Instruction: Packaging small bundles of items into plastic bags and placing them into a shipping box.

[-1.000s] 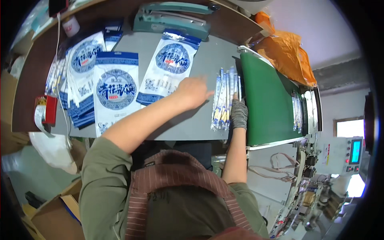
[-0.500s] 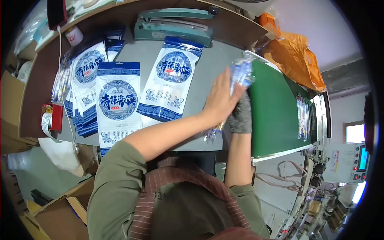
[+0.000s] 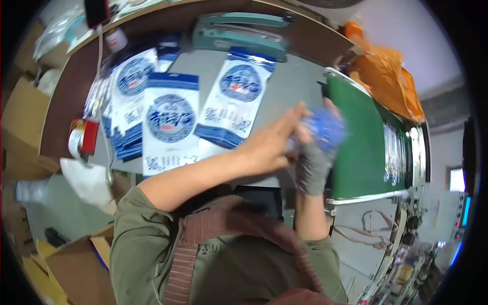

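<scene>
A bundle of chopsticks in clear wrappers (image 3: 325, 129) is held up over the right part of the grey table, its blue end toward me and smeared by motion. My right hand (image 3: 314, 165), in a grey fingerless glove, is closed round it from below. From the left, my bare left hand (image 3: 272, 140) presses its curled fingers against the bundle; they are partly blurred. Left of my hands lie flat blue-and-white printed pouches: one by itself (image 3: 236, 96), one nearer me (image 3: 171, 119), and a fanned stack (image 3: 133, 84) behind that.
A green conveyor belt (image 3: 356, 147) adjoins the table on the right, with a row of wrapped chopsticks (image 3: 394, 152) at its far side. At the back stands a teal bag sealer (image 3: 241, 38). An orange plastic bag (image 3: 389, 76) hangs at back right; a red tape dispenser (image 3: 90, 137) sits left.
The bundle has tipped from lengthwise to end-on toward me. My left fingers, stretched along its side before, are now curled at it. The whole view has shifted slightly.
</scene>
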Available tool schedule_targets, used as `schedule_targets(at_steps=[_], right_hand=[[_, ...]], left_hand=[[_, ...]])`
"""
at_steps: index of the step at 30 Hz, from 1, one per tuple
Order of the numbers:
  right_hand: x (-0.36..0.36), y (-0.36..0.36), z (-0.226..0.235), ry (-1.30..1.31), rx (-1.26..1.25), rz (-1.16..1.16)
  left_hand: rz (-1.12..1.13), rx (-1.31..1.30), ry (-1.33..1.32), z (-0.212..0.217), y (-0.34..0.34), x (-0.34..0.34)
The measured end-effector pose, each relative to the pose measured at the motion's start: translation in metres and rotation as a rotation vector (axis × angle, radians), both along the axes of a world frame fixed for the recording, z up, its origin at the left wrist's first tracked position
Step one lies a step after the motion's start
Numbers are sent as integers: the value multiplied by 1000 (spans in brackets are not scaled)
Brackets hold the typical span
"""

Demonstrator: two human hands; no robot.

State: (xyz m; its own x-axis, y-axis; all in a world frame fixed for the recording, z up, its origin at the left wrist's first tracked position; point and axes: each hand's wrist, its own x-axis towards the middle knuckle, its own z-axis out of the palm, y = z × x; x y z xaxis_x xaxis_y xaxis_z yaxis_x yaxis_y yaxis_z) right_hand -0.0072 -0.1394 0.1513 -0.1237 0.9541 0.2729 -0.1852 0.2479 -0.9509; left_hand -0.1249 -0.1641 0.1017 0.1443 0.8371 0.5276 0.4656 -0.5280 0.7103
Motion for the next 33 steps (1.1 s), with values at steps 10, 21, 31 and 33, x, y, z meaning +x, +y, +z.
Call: schedule_targets(at_steps=[10, 21, 31, 33], right_hand=[[1, -12, -63, -61, -410, 874], [-20, -39, -87, 89, -650, 836], [-9, -53, -73, 58, -623, 689], [-3, -53, -76, 106, -626, 702]], left_hand=[[-263, -861, -438, -26, -120, -16], [485, -297, 732, -44, -220, -136], [553, -463, -84, -66, -169, -117], [554, -299, -38, -67, -161, -109]])
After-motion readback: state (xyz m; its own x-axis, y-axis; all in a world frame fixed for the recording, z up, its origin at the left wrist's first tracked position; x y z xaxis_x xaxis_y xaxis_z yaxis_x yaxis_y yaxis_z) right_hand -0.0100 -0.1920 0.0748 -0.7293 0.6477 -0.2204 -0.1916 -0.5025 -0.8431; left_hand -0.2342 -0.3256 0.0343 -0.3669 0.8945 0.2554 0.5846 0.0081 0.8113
